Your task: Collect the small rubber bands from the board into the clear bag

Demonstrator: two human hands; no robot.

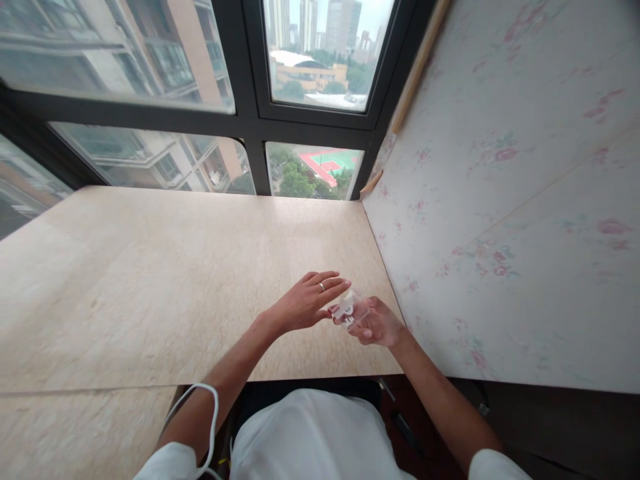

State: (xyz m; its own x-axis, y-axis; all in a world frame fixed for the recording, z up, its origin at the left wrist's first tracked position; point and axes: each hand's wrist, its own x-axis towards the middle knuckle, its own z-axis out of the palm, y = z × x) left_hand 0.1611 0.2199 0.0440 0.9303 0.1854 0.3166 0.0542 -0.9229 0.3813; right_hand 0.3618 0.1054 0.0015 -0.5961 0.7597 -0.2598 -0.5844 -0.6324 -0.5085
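Note:
A small see-through plastic case (353,311) with white parts in or on it is held over the stone-patterned counter. My right hand (383,323) is closed around its right side, thumb along the lower edge. At its left is my left hand (310,301), a ring on one finger. Those fingers are stretched out, their tips by the case's upper left edge. The left thumb reaches towards the lower left corner; whether it touches, I cannot tell. What the white parts are is too small to make out.
The pale counter (165,280) runs up to dark-framed windows (255,127). A flower-papered wall (500,200) stands close to my right arm. A white cable (215,413) loops over my left forearm. The counter's front edge lies just before my body.

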